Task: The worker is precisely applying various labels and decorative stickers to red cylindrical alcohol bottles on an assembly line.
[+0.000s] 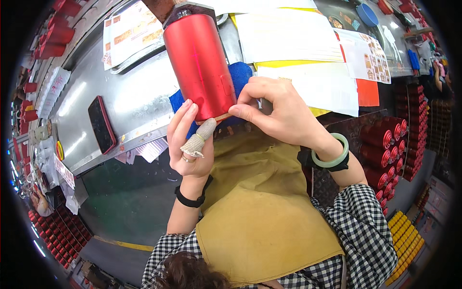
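Observation:
A glossy red metal cylinder [199, 62] hangs toward me from a metal fixture [190, 8] at the top. My left hand [190, 139] is closed at its lower end, with fingertips against the left side and rim. One digit of that hand wears a grey cloth cover [199, 137], tied round and pressed to the rim. At the cylinder's lower right edge, my right hand [276, 108] pinches with thumb and index finger; what lies between them is too small to make out. A faint rectangular outline shows on the red surface near that pinch. Behind the cylinder lies a blue cloth [240, 74].
On the metal bench [139, 96] lie a dark phone [102, 124] at left and paper sheets [293, 36] at right. A tray with printed sheets [134, 33] sits at far left, a blue bowl [367, 15] at far right. Racked red cylinders [382, 144] stand right of me.

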Action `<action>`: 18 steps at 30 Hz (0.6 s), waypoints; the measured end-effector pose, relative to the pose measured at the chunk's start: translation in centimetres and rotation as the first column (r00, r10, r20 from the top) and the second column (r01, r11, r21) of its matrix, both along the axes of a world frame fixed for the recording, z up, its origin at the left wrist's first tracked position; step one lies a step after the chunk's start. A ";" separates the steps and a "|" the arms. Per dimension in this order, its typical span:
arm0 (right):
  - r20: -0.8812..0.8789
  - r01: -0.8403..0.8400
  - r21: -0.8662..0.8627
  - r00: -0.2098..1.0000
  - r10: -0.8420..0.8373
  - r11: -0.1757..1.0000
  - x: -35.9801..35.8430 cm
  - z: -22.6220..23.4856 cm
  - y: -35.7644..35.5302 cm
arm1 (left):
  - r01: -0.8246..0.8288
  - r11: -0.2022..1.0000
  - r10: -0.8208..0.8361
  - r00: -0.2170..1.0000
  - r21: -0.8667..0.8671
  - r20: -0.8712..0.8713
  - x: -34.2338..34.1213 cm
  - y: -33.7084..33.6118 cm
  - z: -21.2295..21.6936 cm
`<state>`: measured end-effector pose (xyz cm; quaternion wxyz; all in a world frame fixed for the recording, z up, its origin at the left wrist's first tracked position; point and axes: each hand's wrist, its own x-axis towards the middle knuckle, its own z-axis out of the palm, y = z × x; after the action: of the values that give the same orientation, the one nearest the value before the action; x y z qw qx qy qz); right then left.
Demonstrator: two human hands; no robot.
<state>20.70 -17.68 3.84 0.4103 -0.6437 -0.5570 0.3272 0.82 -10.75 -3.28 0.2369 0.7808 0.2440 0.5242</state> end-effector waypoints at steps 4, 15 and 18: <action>-0.003 0.009 0.033 1.000 -0.009 0.999 -0.1 -0.4 0.0 | 0.041 0.971 0.009 0.978 0.235 -0.210 0.1 0.4 1.7; 0.018 0.121 -0.095 0.993 -0.119 0.988 0.8 -0.2 -0.8 | -0.057 0.989 0.071 0.993 -0.137 0.095 0.2 -0.3 -0.7; 0.025 0.176 0.046 0.984 -0.177 0.983 0.2 -1.3 -1.5 | -0.089 0.996 0.089 0.996 0.026 0.001 -0.1 -0.1 -0.4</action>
<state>20.90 -19.21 2.50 0.4436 -0.6862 -0.5105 0.2680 0.74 -10.83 -3.67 0.2033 0.7720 0.2719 0.5373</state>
